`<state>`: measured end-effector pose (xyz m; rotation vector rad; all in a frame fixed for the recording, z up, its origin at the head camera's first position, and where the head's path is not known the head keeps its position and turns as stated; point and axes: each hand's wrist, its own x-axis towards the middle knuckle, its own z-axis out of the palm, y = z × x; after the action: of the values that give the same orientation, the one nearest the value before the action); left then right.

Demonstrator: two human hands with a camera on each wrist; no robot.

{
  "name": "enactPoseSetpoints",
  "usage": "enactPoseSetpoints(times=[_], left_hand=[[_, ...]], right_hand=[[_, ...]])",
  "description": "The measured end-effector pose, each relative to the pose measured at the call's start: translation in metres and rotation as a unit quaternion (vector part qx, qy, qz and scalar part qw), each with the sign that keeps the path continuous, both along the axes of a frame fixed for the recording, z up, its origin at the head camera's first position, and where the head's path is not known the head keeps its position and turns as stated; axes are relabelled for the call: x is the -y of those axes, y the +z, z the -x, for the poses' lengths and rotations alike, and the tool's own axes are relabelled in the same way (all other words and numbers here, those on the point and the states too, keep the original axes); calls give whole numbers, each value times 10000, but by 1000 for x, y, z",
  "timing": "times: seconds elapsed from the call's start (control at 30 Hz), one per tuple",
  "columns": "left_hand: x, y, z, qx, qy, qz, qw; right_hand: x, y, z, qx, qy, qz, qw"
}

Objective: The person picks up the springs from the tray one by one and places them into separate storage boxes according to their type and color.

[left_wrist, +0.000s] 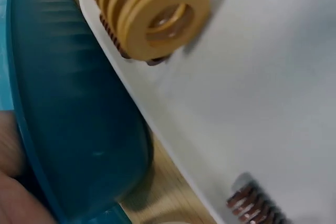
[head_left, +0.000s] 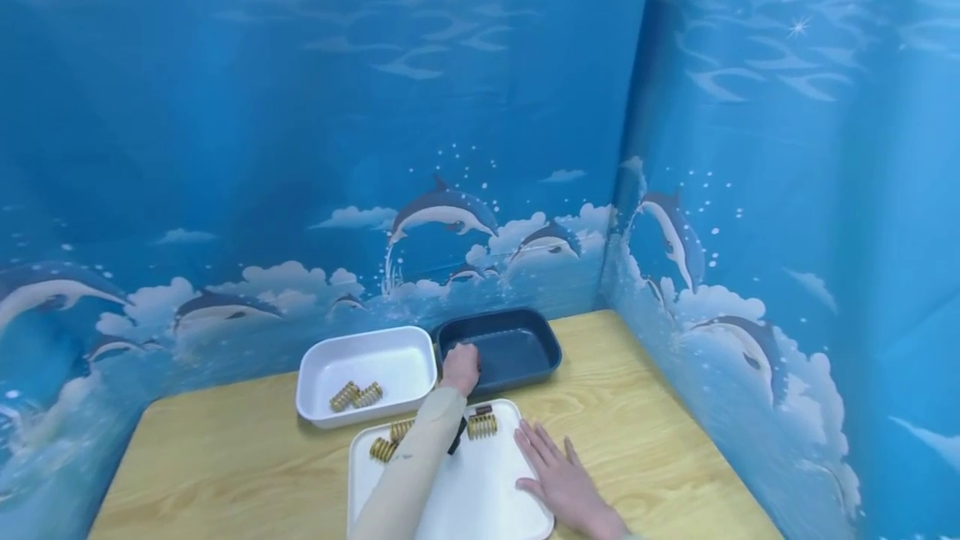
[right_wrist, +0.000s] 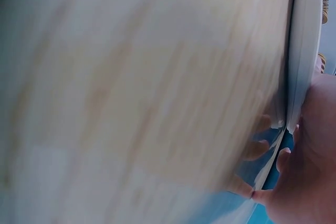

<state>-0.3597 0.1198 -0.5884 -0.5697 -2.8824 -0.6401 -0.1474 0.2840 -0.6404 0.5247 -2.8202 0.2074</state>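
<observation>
"When you checked the head feed, where was the left hand [head_left: 461, 369]?"

"From my console, I saw it at the left side of the dark blue bin [head_left: 521, 348], fingers bent inward. Its fingertips were hidden, so I could not tell whether it gripped anything."

"And the right hand [head_left: 558, 477]?"

"It was spread out, fingers straight, at the right rim of the white tray [head_left: 483, 482]. I saw nothing in its grasp."

"Where were the springs?"

"Two yellow springs [head_left: 346, 396] lay together in the white bin [head_left: 397, 357], left of the dark one. On the tray, two more lay left of the sleeve [head_left: 420, 461], and a single yellow spring [head_left: 482, 426] lay right of it, a small brown spring [head_left: 483, 410] just beyond. My left wrist camera showed a second brown spring [left_wrist: 254, 205], well apart from those."

"Anything around them?"

"I had a wood-grain table [head_left: 225, 457] and a blue dolphin backdrop [head_left: 300, 148] in view."
</observation>
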Motion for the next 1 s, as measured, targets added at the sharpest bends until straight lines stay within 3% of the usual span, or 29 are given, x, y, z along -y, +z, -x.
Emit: enactPoseSetpoints(times=[0.07,0.27,0.43,0.57,0.7,0.83,1.0], left_hand=[[5,-1,-1,-71,99,114,9999],[18,10,-1,414,23,-100,9991],[31,28,-7,64,-183,-596,9980],[44,42,-18,-81,-311,-1259,9915],[60,48,-31,-92,-229,-1665,9857],[77,48,-44,-285,-79,-1789,9834],[93,45,-58,-609,-161,-1910,9796]], right_hand=[[4,-1,0,-26,29,-23,10000],[10,-1,-1,36,70,24,10000],[10,-1,-2,208,120,159,9996],[9,1,-2,366,5,195,9991],[10,2,-3,621,-52,213,9978],[10,2,-3,709,-54,243,9972],[5,4,-1,542,-120,216,9982]])
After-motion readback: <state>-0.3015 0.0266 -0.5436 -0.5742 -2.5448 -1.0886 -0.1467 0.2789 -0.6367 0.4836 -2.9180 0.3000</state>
